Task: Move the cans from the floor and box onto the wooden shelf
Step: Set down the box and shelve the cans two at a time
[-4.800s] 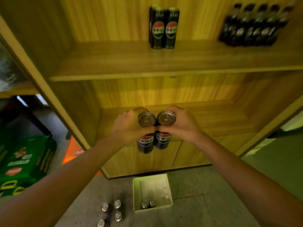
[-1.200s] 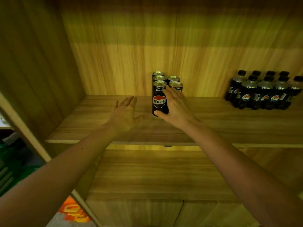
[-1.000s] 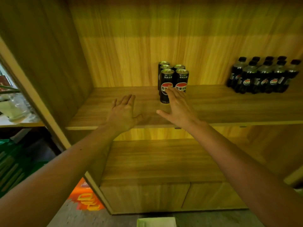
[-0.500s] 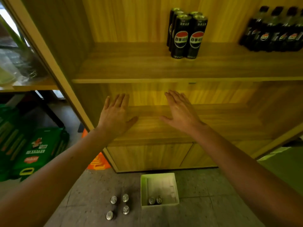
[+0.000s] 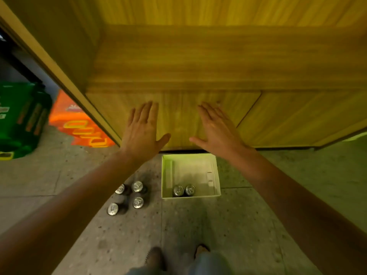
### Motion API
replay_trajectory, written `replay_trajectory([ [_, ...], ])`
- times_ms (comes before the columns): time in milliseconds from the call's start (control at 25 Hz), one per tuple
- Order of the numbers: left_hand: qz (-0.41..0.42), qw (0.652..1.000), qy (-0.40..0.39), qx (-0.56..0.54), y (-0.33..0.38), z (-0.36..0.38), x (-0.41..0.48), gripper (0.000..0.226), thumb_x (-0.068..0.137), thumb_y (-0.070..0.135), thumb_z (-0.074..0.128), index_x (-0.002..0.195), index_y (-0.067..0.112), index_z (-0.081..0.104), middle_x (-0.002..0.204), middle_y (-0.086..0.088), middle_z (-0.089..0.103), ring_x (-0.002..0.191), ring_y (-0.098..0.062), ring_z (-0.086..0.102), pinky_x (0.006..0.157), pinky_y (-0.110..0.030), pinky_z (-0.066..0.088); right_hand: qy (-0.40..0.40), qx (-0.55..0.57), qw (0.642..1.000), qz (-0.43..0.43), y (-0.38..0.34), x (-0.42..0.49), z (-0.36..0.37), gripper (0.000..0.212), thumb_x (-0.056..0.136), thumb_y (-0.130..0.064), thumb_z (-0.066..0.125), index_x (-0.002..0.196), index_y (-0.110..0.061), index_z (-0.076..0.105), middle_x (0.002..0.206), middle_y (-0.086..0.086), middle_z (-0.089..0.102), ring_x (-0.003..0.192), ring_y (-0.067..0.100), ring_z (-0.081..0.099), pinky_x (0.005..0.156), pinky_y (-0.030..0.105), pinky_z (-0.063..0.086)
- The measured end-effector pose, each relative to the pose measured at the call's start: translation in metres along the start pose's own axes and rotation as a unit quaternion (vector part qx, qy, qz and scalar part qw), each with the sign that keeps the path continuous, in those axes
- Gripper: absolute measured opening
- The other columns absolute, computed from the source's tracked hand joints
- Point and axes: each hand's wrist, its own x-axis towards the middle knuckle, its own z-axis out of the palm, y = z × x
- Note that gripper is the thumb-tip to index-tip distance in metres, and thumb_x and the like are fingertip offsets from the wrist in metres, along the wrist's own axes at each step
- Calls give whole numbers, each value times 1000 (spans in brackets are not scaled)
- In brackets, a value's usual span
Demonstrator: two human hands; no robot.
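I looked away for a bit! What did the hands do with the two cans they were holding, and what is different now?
Both cans were set on the shelf and let go. The left hand and right hand are now empty, open, lowered toward the floor. Unchanged: four floor cans, two cans in the white box.

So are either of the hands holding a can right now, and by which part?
No. The left hand and the right hand are both open and empty, fingers spread.
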Motion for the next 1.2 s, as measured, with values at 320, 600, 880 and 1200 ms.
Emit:
replay_trajectory([
  [320, 9, 991, -131, -2, -44, 318, -26, 90, 84, 55, 47, 147, 11, 2, 158, -12, 8, 145, -26, 10, 119, -39, 1, -87, 6, 996, 22, 68, -1, 321, 85, 84, -49, 52, 145, -8, 9, 157, 12, 10, 145, 24, 11, 118, 37, 7],
  [600, -16, 963, -223, -151, -46, 436, -62, 85, 83, 50, 55, 147, 16, 10, 155, -7, 21, 135, -27, 35, 108, -36, 34, -140, 182, 971, 62, 69, -26, 448, 80, 81, -47, 58, 144, -18, 19, 155, 4, 21, 140, 24, 26, 112, 41, 28],
  [880, -49, 922, -253, -288, -48, 452, -60, 82, 69, 41, 74, 133, 21, 27, 124, -6, 56, 101, -19, 58, 82, -24, 48, -102, 303, 945, 71, 76, -25, 467, 67, 72, -31, 70, 130, -21, 38, 131, 4, 49, 109, 24, 56, 89, 42, 51],
  [1200, -105, 932, -154, -312, -47, 456, -49, 59, 65, 29, 80, 113, 12, 49, 107, -7, 65, 85, -14, 56, 71, -24, 48, -65, 311, 947, 56, 85, -10, 470, 52, 61, -25, 76, 105, -17, 49, 99, 3, 62, 85, 23, 60, 69, 39, 54],
])
